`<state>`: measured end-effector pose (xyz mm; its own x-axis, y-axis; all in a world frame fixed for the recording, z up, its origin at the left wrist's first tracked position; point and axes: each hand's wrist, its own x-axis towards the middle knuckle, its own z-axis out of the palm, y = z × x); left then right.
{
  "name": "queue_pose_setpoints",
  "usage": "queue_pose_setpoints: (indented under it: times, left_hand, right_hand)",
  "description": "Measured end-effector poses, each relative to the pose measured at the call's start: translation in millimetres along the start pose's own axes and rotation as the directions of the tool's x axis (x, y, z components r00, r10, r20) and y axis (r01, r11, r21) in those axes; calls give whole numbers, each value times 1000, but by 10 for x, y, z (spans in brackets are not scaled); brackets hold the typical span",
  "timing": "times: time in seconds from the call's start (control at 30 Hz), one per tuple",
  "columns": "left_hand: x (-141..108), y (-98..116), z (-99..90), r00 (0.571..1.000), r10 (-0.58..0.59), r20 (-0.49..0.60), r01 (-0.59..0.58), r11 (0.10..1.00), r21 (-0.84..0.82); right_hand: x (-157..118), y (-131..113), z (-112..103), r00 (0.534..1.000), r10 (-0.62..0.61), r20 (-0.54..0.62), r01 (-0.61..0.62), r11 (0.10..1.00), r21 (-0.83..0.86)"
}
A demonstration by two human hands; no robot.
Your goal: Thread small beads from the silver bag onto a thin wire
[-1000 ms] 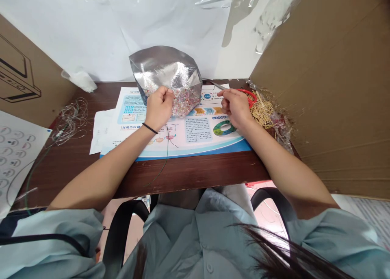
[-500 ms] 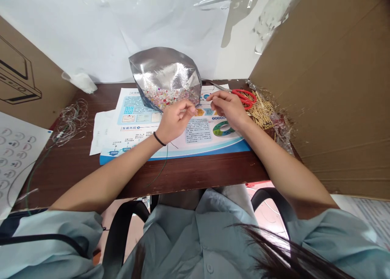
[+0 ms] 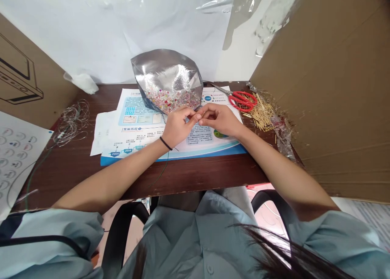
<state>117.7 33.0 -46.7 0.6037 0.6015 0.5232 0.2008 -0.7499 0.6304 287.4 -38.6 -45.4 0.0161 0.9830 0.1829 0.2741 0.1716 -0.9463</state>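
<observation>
My left hand [image 3: 179, 126], with a black band [image 3: 166, 143] at the wrist, is closed in a pinch over the printed sheet. From beneath it a thin green thread [image 3: 166, 167] trails toward the table's front edge; its upper part is hidden by the hand. My right hand [image 3: 222, 119] is also pinched, its fingertips touching those of the left. Whatever lies between the right fingertips is too small to make out. Just behind both hands, an opened silver bag [image 3: 170, 73] holds many small multicoloured beads [image 3: 167, 100].
Red-handled scissors [image 3: 243, 101] lie right of the bag, beside a heap of thin gold sticks [image 3: 262, 115] and crumpled clear plastic [image 3: 282, 136]. A tangle of clear line [image 3: 71, 122] lies at left. Cardboard walls [image 3: 335, 88] flank the brown table [image 3: 195, 175].
My right hand has moved left and slightly down, bringing its fingertips against my left hand's. The left hand has shifted slightly right and down. The view has moved a little.
</observation>
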Motion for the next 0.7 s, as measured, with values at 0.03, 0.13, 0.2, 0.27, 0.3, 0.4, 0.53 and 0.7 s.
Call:
queue_pose_setpoints:
  times: [0.03, 0.13, 0.2, 0.27, 0.3, 0.4, 0.53, 0.7]
  left_hand:
    - [-1, -10, 3, 1000, 0, 7, 0, 1000, 5]
    - [-11, -37, 19, 1000, 8, 29, -9, 1000, 18]
    - [-24, -44, 33, 999, 8, 50, -10, 999, 34]
    - [-24, -41, 32, 997, 6, 72, -10, 998, 55]
    - [-9, -40, 16, 997, 6, 83, -12, 998, 67]
    - [136, -79, -127, 994, 12, 106, -23, 994, 108]
    - [545, -284, -455, 988, -77, 132, 46, 974, 223]
    - [924, -531, -507, 978, -72, 196, 17, 964, 265]
  right_hand:
    - [-5, -1, -4, 1000, -4, -7, 4, 999, -35]
    - [-21, -23, -10, 999, -30, -32, 25, 989, -146]
    - [-29, -44, -8, 998, -56, -41, 47, 977, -210]
    - [-33, -65, -5, 996, -79, -37, 68, 965, -253]
    - [-33, -73, -6, 996, -86, -37, 74, 962, -262]
    - [-17, -73, -24, 991, -90, -102, 63, 967, -246]
    - [39, 7, -84, 957, -71, -280, 35, 991, -133]
    - [93, 122, -111, 930, -18, -367, -6, 998, -65]
